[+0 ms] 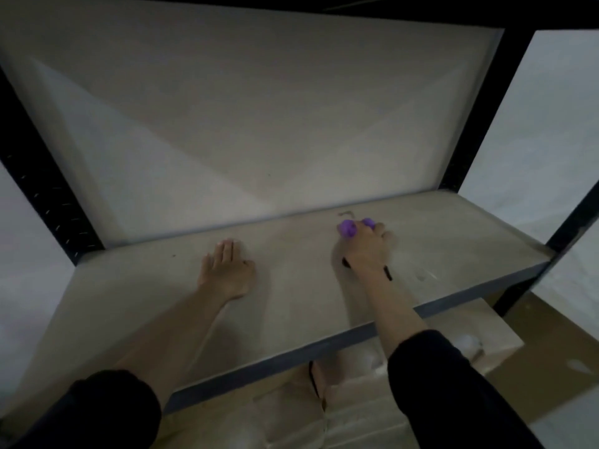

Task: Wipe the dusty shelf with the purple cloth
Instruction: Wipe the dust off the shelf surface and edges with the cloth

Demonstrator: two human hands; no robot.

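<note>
Two hands on the shelf (136, 286): left hand (227, 270) spread flat mid-board, right hand (368, 246) bunching the purple cloth (348, 228) near the back edge.

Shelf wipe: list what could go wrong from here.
1. The cloth is balled up in the right hand, so it may only smear a narrow strip and leave dust.
2. The left hand lies flat on the shelf; it may pick up dust or leave a print.
3. Dust pushed off the front edge could fall onto the boxes below.
</note>
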